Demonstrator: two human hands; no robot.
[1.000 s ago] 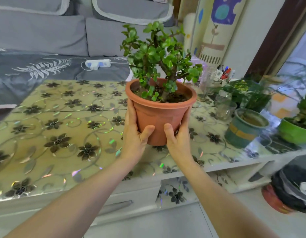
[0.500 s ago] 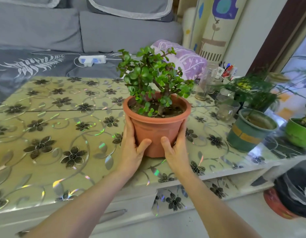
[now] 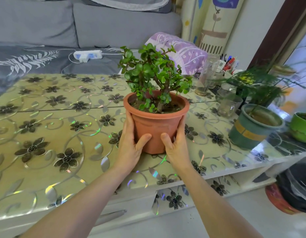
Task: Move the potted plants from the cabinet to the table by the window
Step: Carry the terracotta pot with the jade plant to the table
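Terracotta pot with leafy plant stands upright, long axis vertical, rim up, base resting on floral counter near its front edge. Left hand and right hand each grasp the pot's sides, thumbs on the front wall, fingers wrapped round; both grips grasping the pot. Green pot sits well apart to the right, bright green pot beyond it. Versus a second ago: pot was raised above the counter, now lowered onto it.

Two bare forearms, no sleeves, bare hands: left, right, no jewellery
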